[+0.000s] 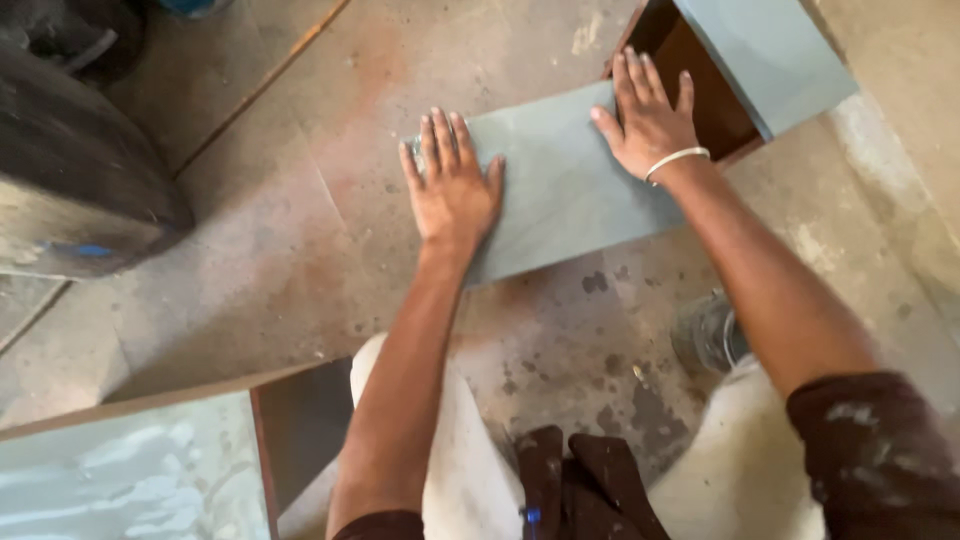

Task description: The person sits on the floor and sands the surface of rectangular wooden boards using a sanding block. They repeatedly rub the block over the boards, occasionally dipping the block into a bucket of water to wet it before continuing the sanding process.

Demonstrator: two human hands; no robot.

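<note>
A flat grey-green panel [560, 190] lies on the dusty, stained floor [300, 250], and everything here sits around it. Both hands press down on its top face. The left hand [452, 185] lies palm-down at the panel's left end, its 4 fingers spread and pointing away from the person, fingertips at the far left corner, thumb angled inward. The right hand [648, 118] lies palm-down at the panel's far right end, fingers splayed, with a thin white bangle [676, 160] round the wrist. Neither hand grips anything: both are flat and open against the sheet (no fingers curl under an edge, as far as can be seen).

Just beyond the panel's right end stands an open brown wooden box [712, 100], its inside dark; what it holds cannot be made out. A second grey-green panel [765, 50] lies across the box's far right side.

Near the panel's right end, close to the person's right forearm, sits a clear glass jar [712, 335], blurred, its contents unclear. To the near left of the panel is a pale board smeared with white [130, 480], a dark opening beside it. Far to the left of the panel lies a large dark rounded object [70, 170]. The person's pale trousers [460, 480] show on the near side of the panel.
</note>
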